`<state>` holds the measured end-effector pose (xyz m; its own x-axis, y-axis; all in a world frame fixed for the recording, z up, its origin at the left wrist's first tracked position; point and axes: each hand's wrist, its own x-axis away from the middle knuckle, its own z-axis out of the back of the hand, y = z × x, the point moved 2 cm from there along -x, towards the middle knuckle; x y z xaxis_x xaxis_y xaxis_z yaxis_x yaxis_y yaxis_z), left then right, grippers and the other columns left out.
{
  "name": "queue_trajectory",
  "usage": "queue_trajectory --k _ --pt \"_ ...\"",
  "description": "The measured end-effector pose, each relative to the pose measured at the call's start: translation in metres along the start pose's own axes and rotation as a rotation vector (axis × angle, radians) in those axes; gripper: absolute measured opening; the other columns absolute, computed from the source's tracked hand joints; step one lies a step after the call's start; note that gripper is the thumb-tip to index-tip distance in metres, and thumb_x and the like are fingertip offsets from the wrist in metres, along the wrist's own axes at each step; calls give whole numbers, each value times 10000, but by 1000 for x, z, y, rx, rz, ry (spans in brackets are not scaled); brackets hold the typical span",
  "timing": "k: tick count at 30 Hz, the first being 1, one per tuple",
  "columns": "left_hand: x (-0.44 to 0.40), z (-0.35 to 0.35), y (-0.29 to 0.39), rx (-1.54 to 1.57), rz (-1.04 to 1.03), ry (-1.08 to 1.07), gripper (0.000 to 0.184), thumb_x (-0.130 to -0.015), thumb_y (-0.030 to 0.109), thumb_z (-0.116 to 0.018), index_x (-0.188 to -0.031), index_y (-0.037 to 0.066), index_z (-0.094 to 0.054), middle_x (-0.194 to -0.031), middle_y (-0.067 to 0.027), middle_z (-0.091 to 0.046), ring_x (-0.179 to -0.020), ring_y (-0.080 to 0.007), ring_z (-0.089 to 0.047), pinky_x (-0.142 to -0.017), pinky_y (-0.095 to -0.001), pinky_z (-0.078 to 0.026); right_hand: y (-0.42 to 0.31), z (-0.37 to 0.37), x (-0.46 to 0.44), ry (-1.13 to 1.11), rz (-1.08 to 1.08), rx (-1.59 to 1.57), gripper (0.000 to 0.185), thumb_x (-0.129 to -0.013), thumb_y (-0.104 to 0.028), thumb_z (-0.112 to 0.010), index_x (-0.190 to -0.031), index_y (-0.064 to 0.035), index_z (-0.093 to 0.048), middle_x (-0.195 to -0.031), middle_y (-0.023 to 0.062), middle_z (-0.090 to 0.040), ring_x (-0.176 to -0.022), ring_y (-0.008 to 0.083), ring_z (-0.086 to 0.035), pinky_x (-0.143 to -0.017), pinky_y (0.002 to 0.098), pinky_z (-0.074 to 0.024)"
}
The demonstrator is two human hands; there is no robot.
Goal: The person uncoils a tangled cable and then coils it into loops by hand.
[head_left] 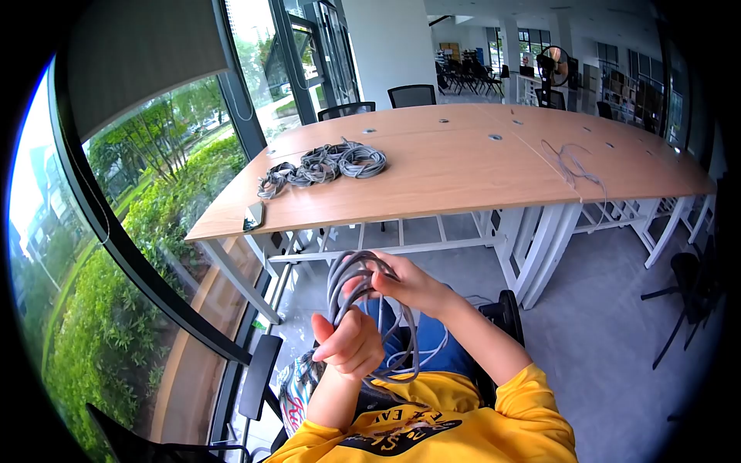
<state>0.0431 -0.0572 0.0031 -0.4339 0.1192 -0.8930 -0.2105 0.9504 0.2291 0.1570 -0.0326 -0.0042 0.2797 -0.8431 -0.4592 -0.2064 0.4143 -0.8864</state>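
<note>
A coil of grey cable (pixel 336 284) is held up in front of my body, its loops hanging down towards my lap. My left hand (pixel 351 344) is closed around the lower left part of the loops. At the top of the coil, my right hand (pixel 394 282) grips the cable with thumb and fingers. A loose length of cable (pixel 444 339) trails over my blue trousers. Farther off on the wooden table (pixel 440 174) lie several wound bundles of grey cable (pixel 324 163).
A phone (pixel 253 217) lies at the table's near left corner. Loose cable (pixel 575 163) spreads across the table's right part. My chair's armrests (pixel 261 376) flank me. A tall window (pixel 162 170) runs along the left. Black chairs (pixel 411 96) stand behind the table.
</note>
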Motion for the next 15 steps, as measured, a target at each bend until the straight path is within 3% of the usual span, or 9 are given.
queue_trajectory --k 1,2,3,5,6,8,11,15 --pt "0 -2 1 -25 -17 41 373 -876 310 -378 -716 -14 -470 -420 51 -306 -293 -33 -270 -286 -159 -217 -3 -2 2 -70 -99 -107 620 -738 -442 -554 -1117 20 -390 -946 115 -519 -868 148 -524 -789 293 -429" --pt "4 -1 6 12 -2 -3 377 -876 311 -379 -711 -16 -467 -416 52 -306 -292 -32 -272 -286 -159 -221 -11 -3 5 4 -91 -69 457 -743 -373 -588 -954 18 -480 -734 46 -536 -621 96 -538 -695 270 -473" --pt "7 0 14 -37 -33 29 357 -880 289 -381 -705 -11 -464 -417 51 -326 -297 -28 -291 -286 -153 -227 -19 -5 9 175 -174 3 343 -753 -302 -603 -873 0 -495 -602 -10 -492 -437 52 -453 -572 234 -475" --pt "18 4 31 -97 -28 103 339 -874 287 -399 -672 18 -446 -415 54 -370 -294 -16 -319 -288 -141 -238 -31 -1 14 109 -229 45 280 -761 -251 -606 -856 -9 -502 -594 -20 -483 -403 30 -409 -424 189 -406" --pt "16 0 36 -94 -24 101 339 -874 287 -399 -672 18 -446 -415 54 -370 -294 -16 -319 -288 -141 -238 -38 0 15 113 -226 48 280 -761 -251 -606 -856 -9 -502 -594 -20 -483 -403 30 -409 -424 189 -406" --pt "16 -3 44 -392 22 446 280 -875 241 -388 -689 31 -402 -368 69 -370 -258 -16 -334 -274 -138 -225 -46 0 16 72 -202 184 245 -768 -208 -599 -879 -11 -503 -589 -26 -476 -402 29 -392 -366 176 -333" --pt "17 -2 45 -436 -13 628 345 -841 363 -421 -741 34 -394 -410 74 -360 -294 -12 -314 -339 -154 -238 -50 8 16 24 -211 268 224 -772 -176 -591 -904 -18 -505 -587 -27 -475 -400 28 -384 -358 170 -310" --pt "15 -2 45 -487 -78 756 428 -837 431 -378 -814 5 -423 -434 65 -340 -309 -32 -309 -358 -173 -250 -60 15 16 198 -262 469 195 -789 -162 -565 -906 -12 -521 -497 -29 -449 -375 28 -383 -353 166 -310"
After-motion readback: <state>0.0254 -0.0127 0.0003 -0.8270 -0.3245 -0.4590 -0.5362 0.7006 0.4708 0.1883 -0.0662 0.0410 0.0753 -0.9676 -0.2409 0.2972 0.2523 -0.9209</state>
